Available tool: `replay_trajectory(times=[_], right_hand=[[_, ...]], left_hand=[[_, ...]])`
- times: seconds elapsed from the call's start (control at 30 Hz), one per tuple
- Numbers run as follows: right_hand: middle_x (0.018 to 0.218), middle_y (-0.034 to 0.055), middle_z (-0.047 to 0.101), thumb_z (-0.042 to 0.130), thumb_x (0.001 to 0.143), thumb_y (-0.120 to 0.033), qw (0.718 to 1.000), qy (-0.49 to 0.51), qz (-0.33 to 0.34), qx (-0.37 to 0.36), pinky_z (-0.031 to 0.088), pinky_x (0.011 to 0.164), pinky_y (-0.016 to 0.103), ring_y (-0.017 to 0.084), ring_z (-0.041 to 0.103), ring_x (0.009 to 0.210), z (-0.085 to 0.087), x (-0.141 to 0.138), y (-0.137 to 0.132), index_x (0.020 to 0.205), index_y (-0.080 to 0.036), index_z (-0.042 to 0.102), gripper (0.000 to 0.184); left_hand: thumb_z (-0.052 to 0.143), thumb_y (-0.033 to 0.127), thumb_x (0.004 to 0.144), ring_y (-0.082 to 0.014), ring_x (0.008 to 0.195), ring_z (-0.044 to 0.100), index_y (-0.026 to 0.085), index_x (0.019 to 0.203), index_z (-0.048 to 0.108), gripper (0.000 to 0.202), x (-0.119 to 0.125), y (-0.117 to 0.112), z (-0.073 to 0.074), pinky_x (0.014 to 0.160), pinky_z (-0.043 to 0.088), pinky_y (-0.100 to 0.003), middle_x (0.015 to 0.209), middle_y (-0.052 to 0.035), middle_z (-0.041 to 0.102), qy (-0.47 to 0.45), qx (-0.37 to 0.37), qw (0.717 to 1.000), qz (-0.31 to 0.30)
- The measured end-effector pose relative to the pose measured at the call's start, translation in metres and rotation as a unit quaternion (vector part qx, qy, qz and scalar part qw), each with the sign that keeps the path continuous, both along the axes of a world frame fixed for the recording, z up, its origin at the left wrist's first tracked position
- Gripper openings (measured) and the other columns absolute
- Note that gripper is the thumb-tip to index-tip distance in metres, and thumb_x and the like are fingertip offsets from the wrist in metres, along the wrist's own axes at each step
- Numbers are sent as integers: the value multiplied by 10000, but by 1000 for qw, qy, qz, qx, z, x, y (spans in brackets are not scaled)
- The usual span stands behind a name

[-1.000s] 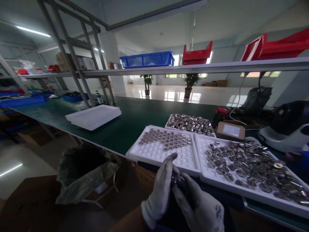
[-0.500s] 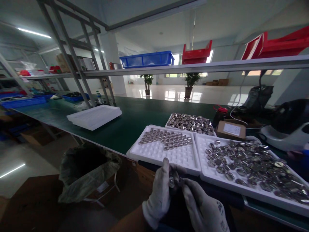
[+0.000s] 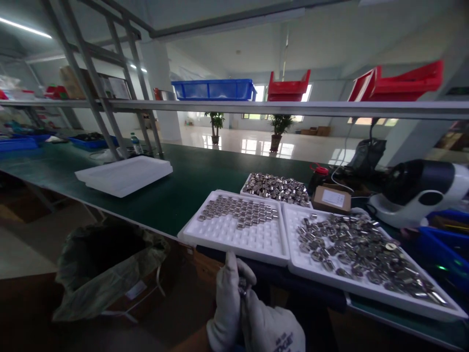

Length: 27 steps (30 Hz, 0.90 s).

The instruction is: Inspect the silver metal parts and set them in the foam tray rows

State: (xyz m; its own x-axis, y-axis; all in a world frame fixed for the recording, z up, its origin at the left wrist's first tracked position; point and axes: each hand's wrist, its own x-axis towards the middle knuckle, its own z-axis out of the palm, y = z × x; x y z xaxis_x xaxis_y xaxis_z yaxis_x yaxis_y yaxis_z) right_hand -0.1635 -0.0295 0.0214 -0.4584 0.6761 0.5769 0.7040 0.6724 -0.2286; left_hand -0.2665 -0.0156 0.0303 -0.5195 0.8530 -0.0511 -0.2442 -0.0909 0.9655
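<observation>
My left hand (image 3: pixel 226 300), in a whitish glove, is closed round small metal cylinders (image 3: pixel 242 285), of which only a bit shows between thumb and fingers. Pressed up against it from the right is my gloved right hand (image 3: pixel 273 325), its fingers closed; what they grip is hidden. Both hands are low in front of the bench edge. Just beyond them lies a white pocketed tray (image 3: pixel 262 242), its far rows filled with small metal cylinders (image 3: pixel 234 208) and its near pockets bare. To its right, a second white tray (image 3: pixel 311 271) carries a loose heap of metal cylinders (image 3: pixel 361 252).
Behind stands another tray of loose cylinders (image 3: pixel 278 188), beside a cardboard box (image 3: pixel 331 198). White trays (image 3: pixel 124 176) are stacked at left on the green bench (image 3: pixel 198 166). A lined bin (image 3: pixel 110 274) stands below left. A shelf (image 3: pixel 220 106) with blue and red bins crosses above.
My hands have come together, the right moving left and closing against the left one. The metal parts between them are now mostly covered. The view has turned slightly right.
</observation>
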Motion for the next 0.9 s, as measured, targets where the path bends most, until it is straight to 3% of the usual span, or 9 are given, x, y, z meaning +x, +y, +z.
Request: replay_trajectory(times=[0.13,0.23,0.3,0.37,0.47,0.57,0.63,0.73,0.9], right_hand=[[687,19,762,577,886,-283,1000,-5,10,-12,561,506,236,200,715,508,4,7,9,1106,-229,736,277],[969,12,806,550,871,-251,982,95,29,-160,595,742,200,170,781,824,16,15,15,1319,-263,637,457],[1041,0,798,546,867,-273,962,129,18,-239,583,830,226,171,768,939,23,26,29,1263,-286,676,417],[989,26,803,571,865,-371,954,141,-55,-259,586,824,295,215,766,919,30,46,53,1173,-260,725,362],[928,87,799,541,864,-496,936,181,-186,-238,582,783,361,259,754,848,38,92,100,1171,-202,733,466],[981,153,789,570,795,-586,910,219,-275,-221,569,825,441,321,738,897,42,131,135,1217,-145,722,629],[1068,185,773,541,778,-649,899,242,-292,-218,553,891,487,357,722,989,41,140,140,1271,-110,695,746],[1220,171,731,498,756,-704,899,265,-267,-226,513,1021,477,364,665,1173,32,126,119,1281,-115,694,813],[1323,134,680,498,754,-732,899,264,-195,-291,491,1096,421,331,569,1329,2,85,74,1284,-118,690,833]], left_hand=[[453,809,875,-154,587,529,169,811,715,694,-4,2,-2,573,434,-263,643,-28,616,-74,-16,995,-70],[410,748,935,-242,956,652,170,1061,755,686,-6,5,0,885,519,-335,991,-104,733,-8,3,983,-181],[406,719,953,-279,1159,610,169,1174,738,679,-9,11,0,1044,466,-377,1214,-129,702,64,8,970,-235],[430,681,959,-278,1139,621,164,1330,647,672,-17,21,-3,993,505,-389,1298,-141,664,108,16,962,-251],[417,578,987,-245,1007,651,129,1464,475,657,-41,45,-6,853,555,-364,1268,-161,659,173,53,965,-188],[341,417,1009,-236,1131,630,109,1514,364,592,-75,71,-3,987,518,-382,1339,-177,621,314,53,941,-117],[382,330,979,-248,1250,585,131,1505,390,562,-92,86,1,1107,439,-418,1406,-171,588,385,33,914,-120],[527,219,881,-293,1365,505,166,1380,566,503,-99,105,6,1205,309,-467,1442,-146,581,450,12,877,-171],[588,110,793,-341,1314,537,131,1168,693,390,-89,131,6,1196,282,-543,1333,-177,647,516,-10,822,-241]])
